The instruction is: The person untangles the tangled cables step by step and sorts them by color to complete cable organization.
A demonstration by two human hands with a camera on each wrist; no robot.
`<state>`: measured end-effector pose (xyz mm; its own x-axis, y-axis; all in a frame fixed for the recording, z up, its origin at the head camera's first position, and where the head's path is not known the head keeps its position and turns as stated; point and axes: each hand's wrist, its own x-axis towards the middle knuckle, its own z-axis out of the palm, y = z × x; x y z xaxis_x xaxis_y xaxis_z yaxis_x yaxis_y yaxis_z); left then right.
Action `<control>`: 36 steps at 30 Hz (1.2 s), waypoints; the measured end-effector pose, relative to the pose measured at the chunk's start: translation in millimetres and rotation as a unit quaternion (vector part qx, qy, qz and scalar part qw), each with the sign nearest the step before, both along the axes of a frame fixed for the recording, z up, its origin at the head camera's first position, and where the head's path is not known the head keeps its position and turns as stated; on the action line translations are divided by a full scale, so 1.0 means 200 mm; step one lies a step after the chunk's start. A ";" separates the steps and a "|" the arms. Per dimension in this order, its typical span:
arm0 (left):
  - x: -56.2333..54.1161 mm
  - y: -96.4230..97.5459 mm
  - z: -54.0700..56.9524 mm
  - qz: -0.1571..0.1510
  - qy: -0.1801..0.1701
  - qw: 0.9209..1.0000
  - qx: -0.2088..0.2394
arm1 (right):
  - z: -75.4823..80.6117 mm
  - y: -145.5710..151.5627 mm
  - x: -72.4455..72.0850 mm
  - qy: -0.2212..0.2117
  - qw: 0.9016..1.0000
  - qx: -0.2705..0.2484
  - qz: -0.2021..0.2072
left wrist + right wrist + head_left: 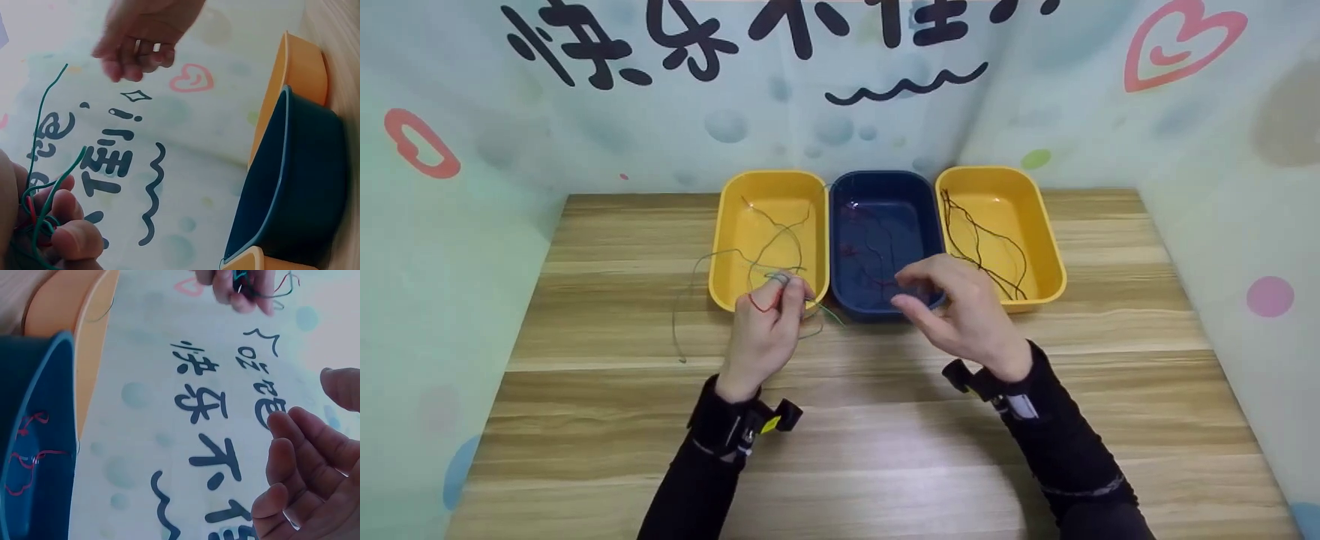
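Observation:
My left hand point(765, 337) is over the front edge of the left yellow bin point(775, 175), gripping a small tangle of wires. Green wire point(67, 171) loops between its fingers in the left wrist view, with a bit of red wire point(763, 309) caught among the loops. Thin loose ends trail out to the left and right of the fist. My right hand point(971, 315) hovers by the front right corner of the dark blue bin point(877, 313), thumb and fingers apart, holding nothing. Red wires point(42, 453) lie inside the blue bin.
Greenish wires point(797, 244) lie in the left bin. The right yellow bin point(1054, 262) contains black wires point(979, 225). All three bins stand side by side on a wood-grain table point(870, 450), near a printed cloth backdrop point(660, 135).

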<state>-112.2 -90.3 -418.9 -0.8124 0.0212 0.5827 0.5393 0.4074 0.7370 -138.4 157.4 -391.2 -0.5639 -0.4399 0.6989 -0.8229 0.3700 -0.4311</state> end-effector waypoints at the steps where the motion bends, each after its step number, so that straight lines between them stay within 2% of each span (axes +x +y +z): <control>1: 0.00 0.01 -0.01 0.003 0.008 1.000 -0.010 | 0.00 -0.01 0.01 0.000 1.000 -0.003 0.006; 4: 0.00 0.02 -0.02 0.004 0.024 0.999 -0.031 | -0.01 -0.05 0.03 0.001 0.999 -0.008 0.035; 8: 0.00 0.04 -0.03 -0.009 0.023 0.999 -0.042 | -0.03 -0.11 0.05 0.009 0.998 0.004 0.066; 14: 0.02 0.06 -0.04 -0.006 0.006 0.997 -0.072 | -0.09 -0.17 0.07 0.013 0.996 0.031 0.078; 18: 0.02 0.07 -0.04 0.001 -0.003 0.996 -0.086 | -0.11 -0.18 0.07 0.013 0.996 0.045 0.070; 23: 0.01 0.07 -0.04 0.000 0.005 0.995 -0.103 | -0.12 -0.18 0.06 0.026 0.997 0.051 0.050; 36: 0.02 0.06 -0.04 -0.045 -0.001 0.991 -0.130 | -0.09 -0.13 0.03 0.045 0.997 0.067 -0.004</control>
